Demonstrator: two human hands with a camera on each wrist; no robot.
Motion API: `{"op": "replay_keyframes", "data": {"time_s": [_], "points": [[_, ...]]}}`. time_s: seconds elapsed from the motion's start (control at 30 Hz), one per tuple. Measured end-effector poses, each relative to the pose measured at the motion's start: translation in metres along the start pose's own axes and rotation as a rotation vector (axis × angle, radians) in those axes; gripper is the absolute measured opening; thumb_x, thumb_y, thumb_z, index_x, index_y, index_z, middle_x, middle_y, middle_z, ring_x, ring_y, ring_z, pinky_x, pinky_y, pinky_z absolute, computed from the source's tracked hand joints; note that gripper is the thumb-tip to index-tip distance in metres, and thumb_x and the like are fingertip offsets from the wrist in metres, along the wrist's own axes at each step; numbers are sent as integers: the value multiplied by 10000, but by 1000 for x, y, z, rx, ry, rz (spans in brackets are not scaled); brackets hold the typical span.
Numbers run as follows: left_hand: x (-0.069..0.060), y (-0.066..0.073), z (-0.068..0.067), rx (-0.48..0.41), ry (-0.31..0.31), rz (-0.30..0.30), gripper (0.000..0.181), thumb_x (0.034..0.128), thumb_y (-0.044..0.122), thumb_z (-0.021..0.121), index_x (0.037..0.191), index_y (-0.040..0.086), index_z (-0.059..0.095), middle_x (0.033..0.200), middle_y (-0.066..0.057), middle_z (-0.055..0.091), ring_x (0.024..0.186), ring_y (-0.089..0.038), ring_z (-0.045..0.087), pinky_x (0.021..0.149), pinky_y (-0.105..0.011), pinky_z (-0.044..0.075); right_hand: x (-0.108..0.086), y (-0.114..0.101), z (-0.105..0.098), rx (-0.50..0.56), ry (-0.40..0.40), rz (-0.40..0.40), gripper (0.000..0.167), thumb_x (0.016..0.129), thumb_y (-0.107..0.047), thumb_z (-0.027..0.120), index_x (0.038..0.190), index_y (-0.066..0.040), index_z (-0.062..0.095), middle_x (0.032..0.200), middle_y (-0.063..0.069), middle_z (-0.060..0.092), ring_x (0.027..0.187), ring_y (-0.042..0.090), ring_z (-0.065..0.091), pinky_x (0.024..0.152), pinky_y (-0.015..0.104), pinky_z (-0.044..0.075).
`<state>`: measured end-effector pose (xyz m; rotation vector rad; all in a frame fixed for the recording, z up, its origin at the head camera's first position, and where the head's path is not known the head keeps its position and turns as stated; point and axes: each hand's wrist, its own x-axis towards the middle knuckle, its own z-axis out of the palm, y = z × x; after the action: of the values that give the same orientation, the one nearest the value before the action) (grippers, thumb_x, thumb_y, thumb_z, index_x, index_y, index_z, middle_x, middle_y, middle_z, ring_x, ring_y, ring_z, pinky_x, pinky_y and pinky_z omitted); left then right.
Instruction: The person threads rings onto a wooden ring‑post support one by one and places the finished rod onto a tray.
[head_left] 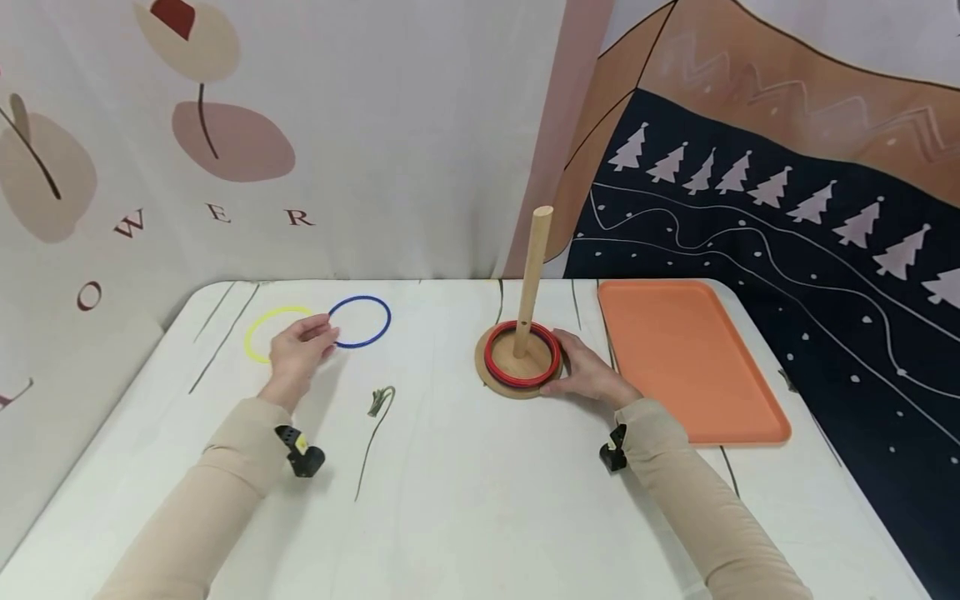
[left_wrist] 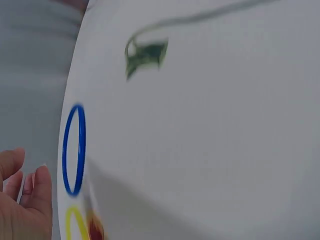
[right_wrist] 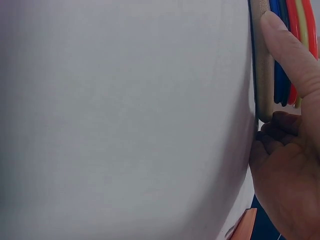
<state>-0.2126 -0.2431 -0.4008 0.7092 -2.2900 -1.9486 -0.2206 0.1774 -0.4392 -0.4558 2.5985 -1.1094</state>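
My left hand (head_left: 302, 350) hovers by the left edge of a blue ring (head_left: 363, 297). In the left wrist view its fingers are loosely bent and stand apart from that blue ring (left_wrist: 83, 145). Partly behind this hand lies a yellow ring (head_left: 247, 340). My right hand (head_left: 588, 372) grips the right rim of a round wooden peg stand (head_left: 536, 267). Several stacked rings (head_left: 558, 354) circle the foot of its peg, a red one on top. Seen from the right wrist, blue, dark green, red and yellow edges (right_wrist: 293, 50) show above the wooden base (right_wrist: 265, 75), with the thumb on its rim.
An orange tray (head_left: 690, 358) lies to the right of the stand. A green plant-like mark (head_left: 378, 404) with a long stem is on the white tabletop (head_left: 450, 483) between the arms. Behind the table hangs a patterned cloth (head_left: 420, 150).
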Motion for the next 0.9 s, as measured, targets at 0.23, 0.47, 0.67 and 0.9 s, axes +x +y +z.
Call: {"op": "replay_keyframes", "data": {"time_s": [0.23,0.47,0.67,0.9], "points": [[17,-16,-50,61,171,-20,515,883,180,656,1363,114,482,990,147,521,839,57,520,740,-71,489,1,-2,0,5,-2,0,1011,698,-195,843,1468,2,218,1508,224,229,1397,365,212,1137,499,236],[23,-22,-76,38,231,-154,551,898,185,624,1412,211,428,1186,111,487,1018,-12,468,1003,-212,429,0,-3,-1,7,-1,6,1019,701,-203,842,1471,5,208,1511,222,222,1402,361,203,1141,496,227],[29,-26,-84,-23,288,-222,579,883,123,631,1415,226,426,1270,87,475,1069,-42,466,1049,-241,395,1,-1,0,-4,1,16,1012,703,-207,839,1474,-13,214,1516,206,224,1405,352,202,1146,494,218],[31,-34,-90,94,286,-196,580,902,148,591,1441,189,381,1354,42,447,1234,-98,419,1051,-228,391,1,-1,-1,-8,-2,11,1000,701,-211,841,1471,-21,233,1521,206,216,1410,359,183,1149,518,183]]}}
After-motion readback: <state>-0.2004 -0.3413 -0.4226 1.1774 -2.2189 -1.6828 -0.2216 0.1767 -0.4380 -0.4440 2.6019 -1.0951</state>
